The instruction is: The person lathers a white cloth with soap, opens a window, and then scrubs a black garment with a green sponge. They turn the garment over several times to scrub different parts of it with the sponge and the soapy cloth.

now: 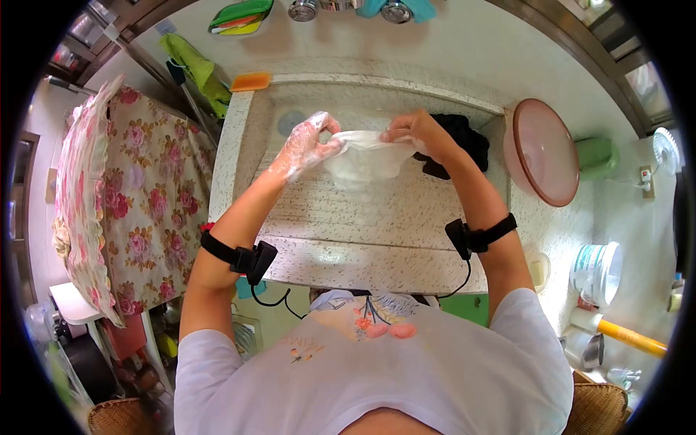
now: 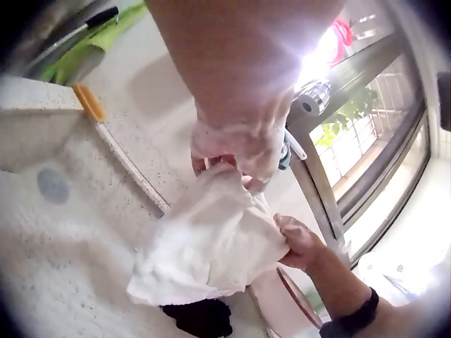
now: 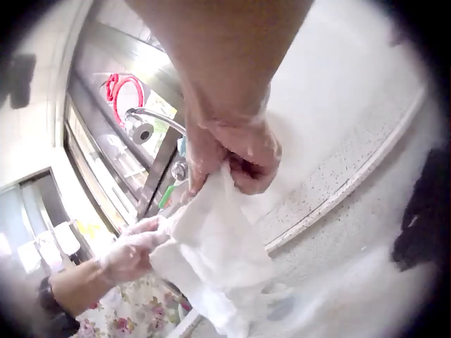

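A wet white cloth (image 1: 366,161) hangs stretched between both hands over a speckled stone sink (image 1: 326,250). My left hand (image 1: 308,147), covered in suds, pinches the cloth's upper left edge. At the other end my right hand (image 1: 426,135) grips the top edge with curled fingers. In the left wrist view the cloth (image 2: 211,243) droops in folds below the fingers, and the right wrist view shows the cloth (image 3: 215,246) bunched into the right hand's fist. Dark, crumpled fabric (image 1: 464,141) lies in the sink's right back corner, partly behind the right hand and forearm.
A pink basin (image 1: 542,152) leans by the sink's right side. On the back left rim sits an orange block (image 1: 250,81). Chrome taps (image 1: 303,10) line the back wall, and a flowered cloth cover (image 1: 156,206) stands at left. A white bucket (image 1: 598,273) lies at right.
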Demonstrator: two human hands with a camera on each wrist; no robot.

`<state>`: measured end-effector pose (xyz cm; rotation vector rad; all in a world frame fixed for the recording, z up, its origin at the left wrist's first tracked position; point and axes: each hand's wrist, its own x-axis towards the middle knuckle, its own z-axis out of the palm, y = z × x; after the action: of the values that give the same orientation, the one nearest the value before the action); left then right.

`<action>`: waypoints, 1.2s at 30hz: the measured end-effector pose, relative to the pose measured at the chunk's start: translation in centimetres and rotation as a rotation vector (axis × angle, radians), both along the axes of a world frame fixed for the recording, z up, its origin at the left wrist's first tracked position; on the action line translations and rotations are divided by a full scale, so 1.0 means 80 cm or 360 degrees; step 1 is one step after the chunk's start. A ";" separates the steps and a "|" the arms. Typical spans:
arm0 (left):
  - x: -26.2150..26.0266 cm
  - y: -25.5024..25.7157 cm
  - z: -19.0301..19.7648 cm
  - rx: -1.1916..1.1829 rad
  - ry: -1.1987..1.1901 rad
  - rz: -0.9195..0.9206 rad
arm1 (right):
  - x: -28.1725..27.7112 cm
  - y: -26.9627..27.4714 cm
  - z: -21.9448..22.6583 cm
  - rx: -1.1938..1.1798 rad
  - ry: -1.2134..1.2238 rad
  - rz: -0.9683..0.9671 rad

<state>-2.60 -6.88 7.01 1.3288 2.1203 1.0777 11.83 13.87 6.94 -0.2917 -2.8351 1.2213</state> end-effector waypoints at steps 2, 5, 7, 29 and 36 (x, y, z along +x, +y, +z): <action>0.002 -0.002 0.009 -0.0078 0.0117 0.0021 | -0.001 -0.004 0.010 0.0044 0.0077 -0.0088; -0.004 -0.003 0.005 -0.0124 0.0574 -0.0031 | -0.001 -0.004 0.013 -0.0134 0.0183 -0.0161; -0.017 -0.002 -0.011 -0.0018 0.1206 -0.0134 | -0.002 -0.013 0.026 0.0056 0.0056 -0.0080; -0.078 -0.022 0.001 0.0054 -0.1373 -0.0117 | -0.094 -0.100 -0.029 -0.0425 0.0226 -0.0314; -0.108 -0.023 -0.021 0.0524 -0.0779 -0.0529 | -0.103 -0.103 -0.009 0.0055 0.0372 -0.0063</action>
<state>-11.24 -8.69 5.32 1.3244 1.3589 1.4636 3.55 5.63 6.20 -0.1888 -2.6349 1.1169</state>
